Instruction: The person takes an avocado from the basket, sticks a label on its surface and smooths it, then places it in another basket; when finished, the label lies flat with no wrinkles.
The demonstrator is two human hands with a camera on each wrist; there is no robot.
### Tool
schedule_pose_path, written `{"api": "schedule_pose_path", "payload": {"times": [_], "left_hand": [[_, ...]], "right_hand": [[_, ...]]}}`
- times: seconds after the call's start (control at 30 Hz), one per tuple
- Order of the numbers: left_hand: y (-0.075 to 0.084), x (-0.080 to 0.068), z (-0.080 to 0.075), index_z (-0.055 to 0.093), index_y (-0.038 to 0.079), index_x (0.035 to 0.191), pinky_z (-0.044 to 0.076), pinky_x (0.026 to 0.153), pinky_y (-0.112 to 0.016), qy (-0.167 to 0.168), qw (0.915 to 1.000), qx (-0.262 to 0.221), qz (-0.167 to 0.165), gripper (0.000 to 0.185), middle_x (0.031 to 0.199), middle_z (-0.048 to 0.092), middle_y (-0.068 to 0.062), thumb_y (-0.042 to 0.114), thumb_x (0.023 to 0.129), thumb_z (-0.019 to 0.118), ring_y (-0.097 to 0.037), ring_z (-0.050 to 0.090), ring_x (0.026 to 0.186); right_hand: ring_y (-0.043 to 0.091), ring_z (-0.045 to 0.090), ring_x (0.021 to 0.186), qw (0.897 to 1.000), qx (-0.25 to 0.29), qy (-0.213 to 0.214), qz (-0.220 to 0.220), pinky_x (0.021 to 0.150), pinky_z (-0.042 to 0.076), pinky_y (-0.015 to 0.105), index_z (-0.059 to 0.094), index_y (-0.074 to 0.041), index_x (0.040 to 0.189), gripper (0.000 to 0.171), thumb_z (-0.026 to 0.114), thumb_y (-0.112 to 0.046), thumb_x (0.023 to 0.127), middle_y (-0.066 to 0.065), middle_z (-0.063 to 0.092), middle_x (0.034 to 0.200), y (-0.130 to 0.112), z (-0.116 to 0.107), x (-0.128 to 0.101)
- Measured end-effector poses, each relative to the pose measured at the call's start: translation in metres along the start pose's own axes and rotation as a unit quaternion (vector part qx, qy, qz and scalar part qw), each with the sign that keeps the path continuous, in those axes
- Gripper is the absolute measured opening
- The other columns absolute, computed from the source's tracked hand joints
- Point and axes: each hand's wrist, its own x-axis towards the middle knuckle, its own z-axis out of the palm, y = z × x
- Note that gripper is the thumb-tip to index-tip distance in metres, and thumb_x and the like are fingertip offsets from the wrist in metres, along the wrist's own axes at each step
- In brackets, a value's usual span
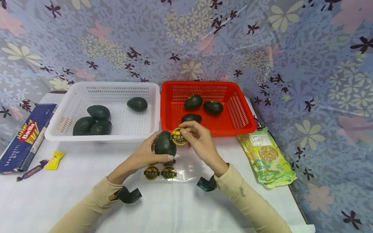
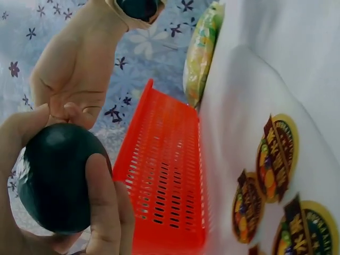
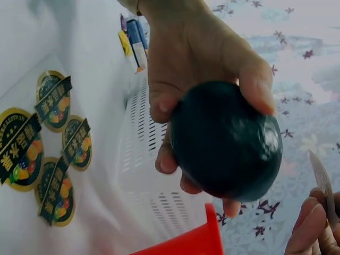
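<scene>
My left hand (image 1: pixel 145 154) grips a dark green avocado (image 1: pixel 165 145) above the table, thumb on the near side. In the right wrist view the fingers wrap round the avocado (image 3: pixel 226 143) from beneath. Close to its right side, my right hand (image 1: pixel 202 142) pinches a round black-and-gold sticker (image 1: pixel 178 137) between thumb and fingers. That sticker (image 3: pixel 321 175) appears nearly edge-on in the right wrist view. Below the hands lies a clear sticker sheet (image 1: pixel 187 174) bearing several more fruit stickers (image 1: pixel 152 173). Whether the held sticker touches the avocado, I cannot tell.
Behind stand a white basket (image 1: pixel 122 137) with several avocados (image 1: pixel 99 112) and a red basket (image 1: pixel 239 110) with three avocados (image 1: pixel 193 102); gold shows on two. At left lie a spaghetti box (image 1: pixel 27 139) and two wrapped sweets (image 1: pixel 54 160); at right, a yellow-green bag (image 1: pixel 268 158).
</scene>
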Motion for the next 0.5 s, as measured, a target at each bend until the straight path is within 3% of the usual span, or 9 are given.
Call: {"api": "schedule_pose_path", "payload": {"times": [0.13,0.3,0.5], "left_hand": [[0.005,0.000,0.000,0.045,0.025,0.141,0.057,0.091,-0.040,0.025,0.9992,0.029,0.013,0.071,0.130,0.060,-0.007,0.028,0.080,0.081,-0.028,0.063,0.111],[0.007,0.000,0.002,0.042,0.023,0.145,0.058,0.093,-0.041,0.030,0.9980,0.054,0.016,0.076,0.128,0.062,-0.009,0.030,0.080,0.081,-0.026,0.065,0.110],[0.007,-0.001,0.005,0.042,0.022,0.146,0.060,0.088,-0.039,0.032,0.9977,0.058,0.019,0.078,0.125,0.064,-0.011,0.029,0.080,0.082,-0.026,0.067,0.108]], "right_hand": [[0.031,0.058,0.073,1.000,-0.012,-0.013,-0.018,0.058,0.052,0.026,0.066,-0.008,0.118,0.019,0.061,-0.012,0.099,0.017,0.069,0.096,-0.005,0.005,-0.002],[0.022,0.060,0.077,0.999,-0.042,-0.017,-0.024,0.062,0.057,0.032,0.067,-0.010,0.118,0.020,0.062,-0.014,0.099,0.010,0.068,0.093,-0.010,0.011,-0.004],[0.020,0.060,0.076,0.997,-0.069,-0.020,-0.020,0.063,0.055,0.025,0.068,-0.015,0.115,0.018,0.064,-0.015,0.098,0.007,0.066,0.089,-0.009,0.013,-0.007]]}}
